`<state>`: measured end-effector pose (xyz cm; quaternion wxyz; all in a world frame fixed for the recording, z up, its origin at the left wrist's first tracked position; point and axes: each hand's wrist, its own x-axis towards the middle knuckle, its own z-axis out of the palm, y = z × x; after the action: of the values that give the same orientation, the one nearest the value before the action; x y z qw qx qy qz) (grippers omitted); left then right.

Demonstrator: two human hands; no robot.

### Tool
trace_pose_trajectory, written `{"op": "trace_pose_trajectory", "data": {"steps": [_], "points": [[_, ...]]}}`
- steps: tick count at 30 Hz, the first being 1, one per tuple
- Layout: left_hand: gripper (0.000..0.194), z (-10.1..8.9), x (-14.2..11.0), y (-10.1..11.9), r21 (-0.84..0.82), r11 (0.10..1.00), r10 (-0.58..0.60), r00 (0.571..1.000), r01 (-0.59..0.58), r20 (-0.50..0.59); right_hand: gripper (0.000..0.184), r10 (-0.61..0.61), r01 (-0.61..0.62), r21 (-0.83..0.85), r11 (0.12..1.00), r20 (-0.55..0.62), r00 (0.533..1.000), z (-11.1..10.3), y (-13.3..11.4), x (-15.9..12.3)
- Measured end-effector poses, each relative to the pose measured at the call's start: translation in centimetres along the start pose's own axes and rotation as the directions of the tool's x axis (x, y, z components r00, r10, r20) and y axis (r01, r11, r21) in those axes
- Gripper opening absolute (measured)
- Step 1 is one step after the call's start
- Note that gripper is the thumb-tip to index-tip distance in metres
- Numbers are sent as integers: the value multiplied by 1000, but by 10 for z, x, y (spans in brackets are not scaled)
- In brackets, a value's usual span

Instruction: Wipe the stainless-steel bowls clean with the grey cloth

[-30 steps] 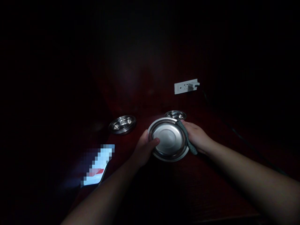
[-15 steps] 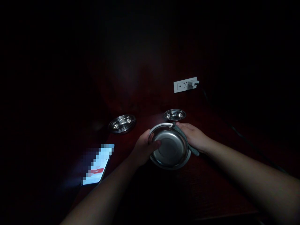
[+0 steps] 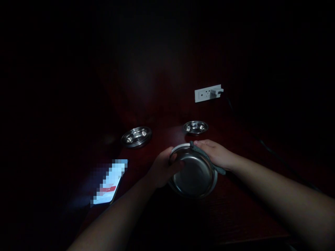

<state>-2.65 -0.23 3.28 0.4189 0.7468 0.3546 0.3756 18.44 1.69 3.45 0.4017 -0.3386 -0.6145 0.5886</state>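
A shiny metal bowl (image 3: 195, 176) is held above the dark red table, its rounded underside facing me. My left hand (image 3: 166, 167) grips its left edge, the thumb lying over the metal. At the upper right rim, my right hand (image 3: 213, 152) is closed on a grey-green cloth (image 3: 202, 153) folded against the bowl. Most of the right fingers are hidden behind cloth and bowl. Beyond, a smaller-looking metal bowl (image 3: 195, 128) stands upright on the table, and a stack of metal bowls (image 3: 136, 137) sits to the left.
A lit phone (image 3: 110, 184), partly pixelated, lies on the table's left side. On the back wall is a white socket plate (image 3: 202, 94) with a plug (image 3: 216, 91) in it. Its dark cable (image 3: 265, 145) runs down to the right. The surroundings are very dark.
The held bowl has come down slightly and towards me, and its underside has tilted. Both hands have moved with it, still holding on; the cloth remains at the rim.
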Motion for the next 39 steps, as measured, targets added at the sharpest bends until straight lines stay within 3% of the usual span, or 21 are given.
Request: {"op": "trace_pose_trajectory", "data": {"steps": [11, 15, 18, 21, 24, 27, 31, 36, 39], "points": [[41, 3, -3, 1, 96, 970, 234, 965, -224, -116, 38, -140, 140, -2, 990, -79, 987, 2, -1, 2], [54, 5, -2, 0, 30, 966, 255, 938, -255, -236, 41, -171, 177, -1, 984, -250, 953, 2, -1, 3], [64, 7, -1, 1, -82, 959, 234, 920, -272, -315, 44, -209, 211, -46, 976, -450, 868, -1, -1, 6], [61, 11, 0, 1, -165, 963, 168, 953, -213, -251, 45, -225, 241, -60, 969, -625, 747, -4, 1, 9], [57, 17, -1, -2, -240, 964, 87, 989, -113, -116, 45, -212, 257, -39, 966, -690, 692, -3, 6, 11], [58, 22, 0, -9, -380, 924, 2, 996, -38, -94, 45, -187, 271, 6, 963, -709, 680, 2, 12, 12], [44, 25, 4, -19, -640, 755, -241, 968, 147, -63, 48, -181, 280, 26, 960, -705, 686, 6, 15, 12], [26, 28, 7, -17, -734, 658, -361, 926, 169, -110, 48, -176, 240, -8, 971, -706, 686, 4, 16, 14], [24, 29, 8, -11, -778, 607, -416, 899, 162, -137, 43, -193, 244, -11, 970, -650, 735, 1, 18, 15]]}}
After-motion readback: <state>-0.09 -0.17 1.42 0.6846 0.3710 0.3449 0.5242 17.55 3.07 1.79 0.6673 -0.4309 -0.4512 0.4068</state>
